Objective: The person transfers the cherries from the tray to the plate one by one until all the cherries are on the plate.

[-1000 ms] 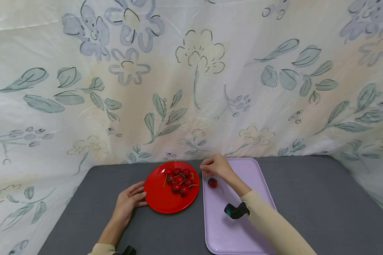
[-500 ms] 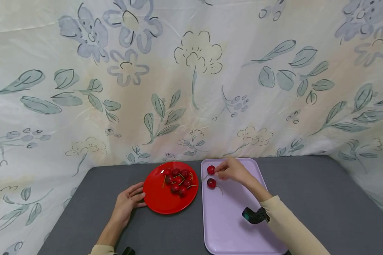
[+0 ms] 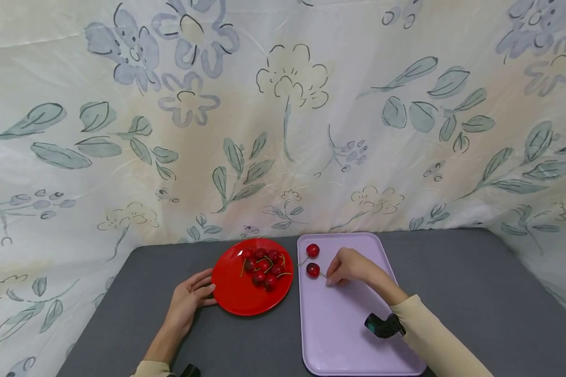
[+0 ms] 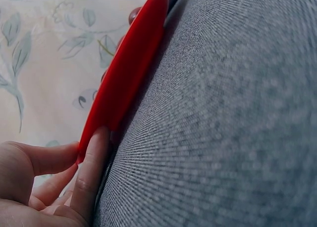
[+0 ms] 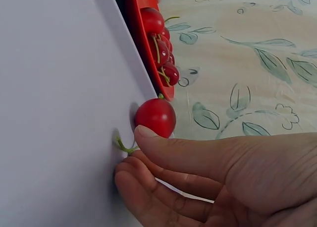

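My left hand [image 3: 185, 299] holds the rim of a round red plate [image 3: 238, 298]; in the left wrist view the thumb lies on one face of the plate [image 4: 124, 78] and a finger on the other. Several red cherries [image 3: 264, 265] with stems lie on it. On a lilac tray [image 3: 339, 335] are two more cherries: a far one [image 3: 313, 250] and a nearer, darker one [image 3: 313, 270]. My right hand [image 3: 351, 265] is just right of the nearer cherry, thumb and fingertips pinching its green stem [image 5: 125, 146]. Part of that stem is hidden by the fingers.
The plate and tray stand side by side on a dark grey table [image 3: 245, 345], with a narrow gap between them. A floral cloth [image 3: 283, 131] hangs behind the table's back edge. The tray has a low raised rim.
My right hand went from the tray's far left edge, past the far cherry, to the nearer cherry's stem. The far cherry is now uncovered on the tray. My left hand has stayed on the plate.
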{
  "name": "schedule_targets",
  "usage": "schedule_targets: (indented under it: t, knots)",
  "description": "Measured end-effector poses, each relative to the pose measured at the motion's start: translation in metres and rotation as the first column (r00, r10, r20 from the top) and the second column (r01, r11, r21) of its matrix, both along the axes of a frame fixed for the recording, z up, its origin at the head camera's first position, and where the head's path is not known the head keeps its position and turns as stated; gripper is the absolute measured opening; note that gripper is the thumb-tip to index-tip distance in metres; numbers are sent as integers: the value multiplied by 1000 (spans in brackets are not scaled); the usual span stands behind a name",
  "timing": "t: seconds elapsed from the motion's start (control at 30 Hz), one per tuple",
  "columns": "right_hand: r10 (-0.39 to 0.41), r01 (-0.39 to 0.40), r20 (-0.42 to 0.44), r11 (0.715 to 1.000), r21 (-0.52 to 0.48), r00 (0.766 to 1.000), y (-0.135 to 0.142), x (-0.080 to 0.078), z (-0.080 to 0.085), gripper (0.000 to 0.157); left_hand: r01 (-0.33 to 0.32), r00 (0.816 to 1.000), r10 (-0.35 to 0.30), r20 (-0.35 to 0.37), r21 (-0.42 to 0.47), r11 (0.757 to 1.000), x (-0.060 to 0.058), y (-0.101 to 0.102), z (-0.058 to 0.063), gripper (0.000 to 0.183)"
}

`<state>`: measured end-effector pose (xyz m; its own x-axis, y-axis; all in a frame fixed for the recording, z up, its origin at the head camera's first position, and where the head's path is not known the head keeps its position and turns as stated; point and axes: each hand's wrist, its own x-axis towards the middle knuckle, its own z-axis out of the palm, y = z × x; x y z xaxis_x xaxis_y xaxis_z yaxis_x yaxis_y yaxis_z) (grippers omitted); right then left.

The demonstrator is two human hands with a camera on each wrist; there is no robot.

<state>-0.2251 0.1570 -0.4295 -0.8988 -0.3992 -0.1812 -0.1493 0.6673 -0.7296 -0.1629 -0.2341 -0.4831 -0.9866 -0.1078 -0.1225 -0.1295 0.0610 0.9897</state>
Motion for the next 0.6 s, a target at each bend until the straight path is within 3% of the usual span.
schedule_targets:
  t: [0.37,0.6]
  knots:
    - [-85,85,-14,996,6,996,-9,-1,-4,9,-12,1000,12,-9,5,1000,0,1,-2,46]
    - [-88,90,-83,996,22,993,-16,0,-10,12,-13,1000,13,-10,6,1000,1,1,-3,46]
